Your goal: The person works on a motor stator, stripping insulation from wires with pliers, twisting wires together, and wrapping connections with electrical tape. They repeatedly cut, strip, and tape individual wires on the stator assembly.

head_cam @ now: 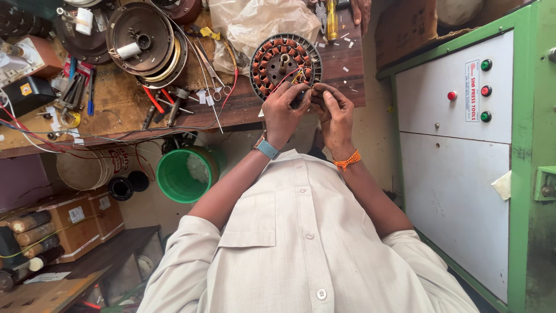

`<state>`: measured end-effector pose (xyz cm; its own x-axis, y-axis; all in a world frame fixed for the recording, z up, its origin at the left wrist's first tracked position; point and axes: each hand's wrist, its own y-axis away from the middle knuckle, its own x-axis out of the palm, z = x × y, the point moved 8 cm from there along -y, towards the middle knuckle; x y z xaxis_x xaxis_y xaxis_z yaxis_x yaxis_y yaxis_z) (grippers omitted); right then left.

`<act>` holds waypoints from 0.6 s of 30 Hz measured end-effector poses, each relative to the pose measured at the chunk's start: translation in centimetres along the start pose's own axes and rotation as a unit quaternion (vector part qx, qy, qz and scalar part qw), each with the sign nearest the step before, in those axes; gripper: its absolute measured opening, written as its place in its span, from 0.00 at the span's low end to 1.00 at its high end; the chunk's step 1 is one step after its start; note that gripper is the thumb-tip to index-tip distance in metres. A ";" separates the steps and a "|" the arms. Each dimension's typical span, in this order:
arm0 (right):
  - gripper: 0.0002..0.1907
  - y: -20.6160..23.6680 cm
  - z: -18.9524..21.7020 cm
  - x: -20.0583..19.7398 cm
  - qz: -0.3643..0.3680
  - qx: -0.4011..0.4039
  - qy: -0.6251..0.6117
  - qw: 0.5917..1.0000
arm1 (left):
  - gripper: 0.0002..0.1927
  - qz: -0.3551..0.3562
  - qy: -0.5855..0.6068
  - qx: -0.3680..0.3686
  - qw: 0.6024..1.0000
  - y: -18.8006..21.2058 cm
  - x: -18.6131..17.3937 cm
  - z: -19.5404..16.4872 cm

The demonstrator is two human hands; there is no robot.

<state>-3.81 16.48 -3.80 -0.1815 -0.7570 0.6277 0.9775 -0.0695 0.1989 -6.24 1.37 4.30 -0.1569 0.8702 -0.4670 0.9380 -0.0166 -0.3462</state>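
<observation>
The round motor stator with copper windings lies on the desk, at 12 o'clock from both hands. The left hand and right hand meet at its near rim, apparently pinching its thin wires; the grip is unclear.

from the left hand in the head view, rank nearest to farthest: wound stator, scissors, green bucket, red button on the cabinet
From the left hand:
1. Wound stator, touching, just above.
2. Scissors, on the bench to its left.
3. Green bucket, below the bench.
4. Red button, far right on the cabinet.
</observation>
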 end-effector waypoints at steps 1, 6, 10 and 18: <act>0.14 0.0 -0.2 -0.2 -0.004 0.001 -0.003 1.000 | 0.09 -0.001 -0.004 0.004 1.000 0.0 0.0 0.0; 0.12 -0.1 -0.6 -0.6 -0.011 -0.005 -0.015 1.000 | 0.09 0.001 -0.008 0.002 1.000 0.0 0.0 0.0; 0.12 -0.1 -0.2 -0.3 -0.014 0.008 0.007 1.000 | 0.09 -0.003 -0.014 0.017 1.000 -0.1 0.0 -0.2; 0.07 -2.1 1.9 0.3 -0.028 0.053 0.161 0.985 | 0.11 0.012 -0.025 0.020 0.999 -0.3 0.1 -0.1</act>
<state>-6.08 17.59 -2.57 -0.1737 -0.9224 0.3451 0.9472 -0.0605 0.3150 -6.50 1.55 4.44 -0.1514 0.8441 -0.5143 0.9289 -0.0565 -0.3661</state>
